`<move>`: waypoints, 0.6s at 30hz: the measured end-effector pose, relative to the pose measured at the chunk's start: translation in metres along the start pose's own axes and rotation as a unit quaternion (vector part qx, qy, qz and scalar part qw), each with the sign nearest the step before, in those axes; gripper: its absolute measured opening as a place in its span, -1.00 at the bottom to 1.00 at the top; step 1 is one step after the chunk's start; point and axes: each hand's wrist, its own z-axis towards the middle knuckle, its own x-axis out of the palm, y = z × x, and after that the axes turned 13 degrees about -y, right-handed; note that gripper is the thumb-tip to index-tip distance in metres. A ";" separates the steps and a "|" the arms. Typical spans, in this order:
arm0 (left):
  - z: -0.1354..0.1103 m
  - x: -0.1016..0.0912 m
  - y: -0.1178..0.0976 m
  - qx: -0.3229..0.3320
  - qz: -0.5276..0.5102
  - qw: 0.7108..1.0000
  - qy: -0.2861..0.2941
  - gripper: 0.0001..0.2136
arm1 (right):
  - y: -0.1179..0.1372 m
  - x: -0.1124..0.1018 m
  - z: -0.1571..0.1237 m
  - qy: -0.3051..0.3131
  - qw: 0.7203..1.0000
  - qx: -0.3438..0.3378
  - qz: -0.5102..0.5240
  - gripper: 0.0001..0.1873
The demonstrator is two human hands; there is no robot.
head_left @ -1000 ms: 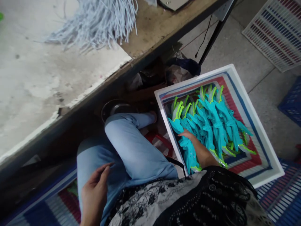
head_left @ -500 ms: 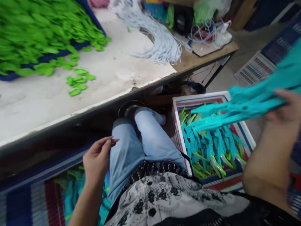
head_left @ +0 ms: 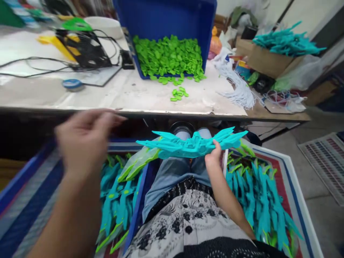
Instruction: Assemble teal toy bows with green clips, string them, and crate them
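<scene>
My right hand [head_left: 214, 153] grips a long teal plastic toy piece [head_left: 185, 145] with a pale green tip, held level across my lap below the table edge. My left hand [head_left: 84, 138] is raised in front of me on the left, blurred, fingers curled loosely and holding nothing I can see, a short way from the piece's left end. A white-rimmed tray [head_left: 291, 186] at my right holds several more teal and green pieces [head_left: 258, 193]. A second tray [head_left: 24, 193] at my left holds several of the same pieces [head_left: 115, 200].
On the worn table [head_left: 134, 95], a blue bin [head_left: 166, 18] spills small green plastic discs [head_left: 169, 57]. White cords [head_left: 239, 89] lie at the right, black cables and a tape roll [head_left: 72, 84] at the left. A cardboard box [head_left: 263, 59] of teal pieces stands behind.
My head has swung left to face the table. My right hand lifted a teal piece from the right tray and brought it over my lap. My left hand rose from my knee.
</scene>
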 end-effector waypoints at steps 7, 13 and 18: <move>-0.048 0.150 0.023 0.078 0.200 0.826 0.521 -0.60 | -0.039 -0.014 -0.002 0.001 0.998 0.023 -0.059 -0.58; -0.079 0.195 0.053 0.061 0.236 0.807 0.538 -0.24 | -0.038 -0.060 -0.017 0.031 0.993 0.038 -0.104 -0.42; -0.082 0.208 0.054 0.037 0.223 0.815 0.534 -0.33 | -0.010 -0.104 -0.023 0.108 0.970 0.128 -0.178 -0.39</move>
